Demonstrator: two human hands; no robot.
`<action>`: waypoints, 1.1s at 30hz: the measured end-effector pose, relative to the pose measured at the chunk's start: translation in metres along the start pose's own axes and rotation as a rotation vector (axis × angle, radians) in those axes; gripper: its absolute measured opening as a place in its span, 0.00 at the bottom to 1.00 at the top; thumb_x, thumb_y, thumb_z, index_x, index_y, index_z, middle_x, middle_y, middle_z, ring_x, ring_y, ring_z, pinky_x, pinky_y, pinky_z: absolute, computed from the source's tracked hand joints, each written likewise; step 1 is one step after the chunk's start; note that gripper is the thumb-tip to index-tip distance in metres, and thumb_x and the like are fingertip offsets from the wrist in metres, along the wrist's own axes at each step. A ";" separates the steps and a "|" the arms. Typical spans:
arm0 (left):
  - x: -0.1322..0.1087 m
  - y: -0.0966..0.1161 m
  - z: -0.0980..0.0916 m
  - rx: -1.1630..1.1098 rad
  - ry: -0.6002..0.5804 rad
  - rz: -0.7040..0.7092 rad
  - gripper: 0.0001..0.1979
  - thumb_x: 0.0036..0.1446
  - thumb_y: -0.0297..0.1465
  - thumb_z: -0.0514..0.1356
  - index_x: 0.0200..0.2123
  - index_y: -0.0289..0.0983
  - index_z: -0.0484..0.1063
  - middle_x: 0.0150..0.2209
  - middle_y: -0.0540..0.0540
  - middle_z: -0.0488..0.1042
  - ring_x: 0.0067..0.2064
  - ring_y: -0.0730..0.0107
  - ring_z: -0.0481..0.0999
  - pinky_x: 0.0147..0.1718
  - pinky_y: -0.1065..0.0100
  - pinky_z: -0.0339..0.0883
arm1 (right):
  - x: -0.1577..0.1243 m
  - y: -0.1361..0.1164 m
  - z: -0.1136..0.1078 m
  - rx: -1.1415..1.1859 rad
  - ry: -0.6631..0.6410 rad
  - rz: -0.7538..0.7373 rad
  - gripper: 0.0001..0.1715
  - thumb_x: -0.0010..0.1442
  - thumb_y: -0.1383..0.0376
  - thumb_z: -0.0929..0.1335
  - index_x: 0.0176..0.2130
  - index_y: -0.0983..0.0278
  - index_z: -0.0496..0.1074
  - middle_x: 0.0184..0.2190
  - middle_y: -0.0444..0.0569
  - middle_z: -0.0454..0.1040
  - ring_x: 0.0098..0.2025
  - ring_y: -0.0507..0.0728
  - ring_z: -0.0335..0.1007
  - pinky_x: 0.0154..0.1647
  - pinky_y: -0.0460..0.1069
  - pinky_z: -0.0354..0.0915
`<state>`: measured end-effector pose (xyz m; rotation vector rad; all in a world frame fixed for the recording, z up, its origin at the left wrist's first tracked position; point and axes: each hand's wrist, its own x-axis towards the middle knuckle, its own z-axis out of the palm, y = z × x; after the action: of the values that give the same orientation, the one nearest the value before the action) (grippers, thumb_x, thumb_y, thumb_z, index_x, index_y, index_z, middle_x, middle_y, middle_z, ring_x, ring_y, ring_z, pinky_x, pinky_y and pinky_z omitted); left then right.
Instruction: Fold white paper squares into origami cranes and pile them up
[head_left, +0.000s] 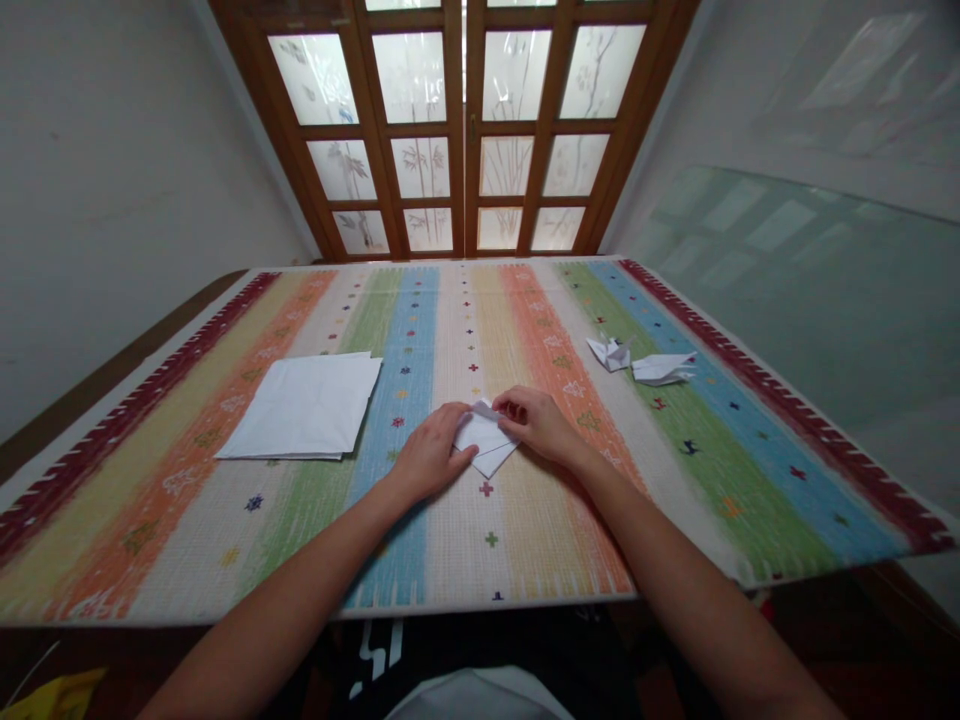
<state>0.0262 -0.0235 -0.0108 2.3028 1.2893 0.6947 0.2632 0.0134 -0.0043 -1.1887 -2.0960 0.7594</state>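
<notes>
A small folded sheet of white paper (487, 448) lies on the striped tablecloth in front of me, one corner pointing towards me. My left hand (435, 450) rests along its left side, the thumb on top and the fingers at the far left edge, holding it down. At the far right edge, my right hand (541, 422) pinches the paper between thumb and bent fingers. A raised flap shows between the two hands at the top. The fingertips partly cover the paper's upper corners.
A stack of white paper sheets (304, 405) lies to the left. On the right sit two folded paper pieces, a paper crane (611, 353) and a flatter folded figure (664, 368). The tablecloth (491, 560) ends close to my body. Wooden glazed doors (465, 130) stand behind the table.
</notes>
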 end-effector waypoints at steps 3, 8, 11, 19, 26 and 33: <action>-0.001 0.002 -0.002 -0.050 0.023 -0.001 0.31 0.61 0.29 0.64 0.66 0.42 0.63 0.62 0.36 0.72 0.58 0.51 0.77 0.58 0.48 0.73 | -0.003 -0.003 -0.004 -0.003 -0.059 -0.056 0.09 0.61 0.73 0.72 0.41 0.62 0.81 0.39 0.49 0.77 0.37 0.55 0.70 0.42 0.50 0.66; -0.001 0.003 -0.004 0.027 -0.033 -0.001 0.19 0.64 0.31 0.63 0.57 0.41 0.73 0.63 0.37 0.70 0.58 0.51 0.77 0.59 0.48 0.73 | -0.005 -0.004 -0.007 -0.015 -0.169 -0.092 0.08 0.67 0.68 0.71 0.39 0.63 0.83 0.39 0.51 0.78 0.37 0.55 0.72 0.42 0.50 0.65; -0.001 0.002 -0.002 0.083 -0.051 0.003 0.17 0.65 0.31 0.63 0.56 0.39 0.75 0.65 0.35 0.69 0.63 0.48 0.74 0.64 0.45 0.69 | -0.005 -0.002 -0.006 -0.046 -0.169 -0.087 0.09 0.68 0.69 0.70 0.38 0.64 0.83 0.39 0.52 0.78 0.38 0.55 0.73 0.43 0.51 0.66; -0.001 0.000 0.000 0.132 -0.021 0.017 0.17 0.64 0.32 0.64 0.56 0.38 0.75 0.63 0.36 0.71 0.63 0.47 0.70 0.65 0.43 0.65 | -0.006 0.002 0.001 -0.112 -0.027 0.050 0.17 0.60 0.71 0.75 0.50 0.62 0.79 0.44 0.53 0.78 0.43 0.59 0.73 0.47 0.53 0.68; 0.001 -0.001 0.000 0.038 0.005 0.016 0.14 0.59 0.29 0.67 0.49 0.39 0.74 0.56 0.39 0.74 0.60 0.49 0.72 0.63 0.44 0.66 | -0.004 -0.001 -0.002 -0.065 -0.085 0.072 0.20 0.61 0.67 0.76 0.53 0.63 0.79 0.42 0.53 0.79 0.42 0.59 0.73 0.47 0.54 0.68; 0.000 0.006 -0.006 -0.065 0.001 -0.002 0.15 0.56 0.27 0.66 0.48 0.40 0.72 0.56 0.40 0.70 0.53 0.55 0.77 0.55 0.51 0.74 | -0.007 -0.002 -0.007 0.080 -0.123 0.083 0.45 0.49 0.71 0.81 0.64 0.62 0.72 0.48 0.53 0.78 0.44 0.58 0.74 0.48 0.54 0.70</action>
<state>0.0268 -0.0254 -0.0028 2.2490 1.2508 0.7268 0.2705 0.0072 0.0005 -1.2196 -2.1039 0.9672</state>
